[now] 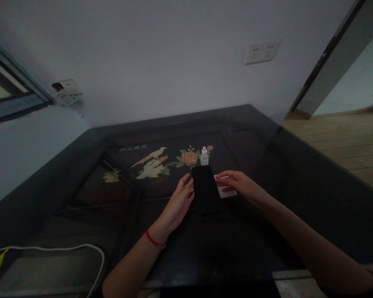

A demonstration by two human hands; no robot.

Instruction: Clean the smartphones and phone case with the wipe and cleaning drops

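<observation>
A black phone (206, 189) lies flat on the dark lacquered table (267, 186). My left hand (179, 202) rests against the phone's left edge, fingers stretched out and held loosely together. My right hand (238, 183) lies on a small white cloth or pad (226, 191) just right of the phone, fingers extended over it. A small clear dropper bottle with a white cap (204, 156) stands upright right behind the phone. A red cord circles my left wrist.
The tabletop bears an inlaid bird-and-flower picture (157, 163). A white cable (65, 248) loops over the near left corner. White walls with sockets (262, 51) close the far sides. To the right lies a wooden floor (345, 136).
</observation>
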